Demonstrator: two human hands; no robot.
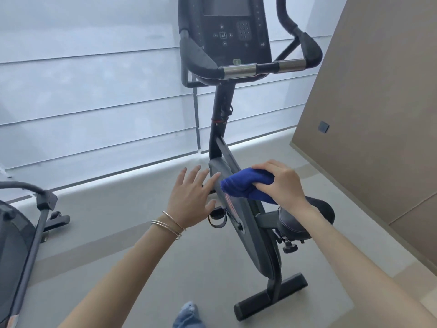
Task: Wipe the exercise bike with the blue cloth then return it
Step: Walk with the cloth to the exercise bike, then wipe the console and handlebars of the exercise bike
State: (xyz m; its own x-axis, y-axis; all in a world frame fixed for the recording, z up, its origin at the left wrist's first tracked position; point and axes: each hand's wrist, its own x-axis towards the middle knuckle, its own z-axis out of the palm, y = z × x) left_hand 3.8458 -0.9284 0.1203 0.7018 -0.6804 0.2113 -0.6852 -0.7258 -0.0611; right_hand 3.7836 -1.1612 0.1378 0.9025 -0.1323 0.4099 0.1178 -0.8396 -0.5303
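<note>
A black exercise bike [246, 233] stands in front of me, its console and handlebars at the top and its saddle [307, 218] at the right. My right hand [281, 183] grips a bunched blue cloth [246, 184] and presses it on the upper part of the bike's dark body cover. My left hand [191, 197] hovers just left of the cover with fingers spread, its fingertips near or touching the cover's edge. Thin bangles circle the left wrist.
Another dark exercise machine [21, 235] stands at the left edge. White blinds [94, 102] cover the window behind the bike. A brown wall panel [378, 114] runs along the right. My foot [189, 313] shows on the grey floor at the bottom.
</note>
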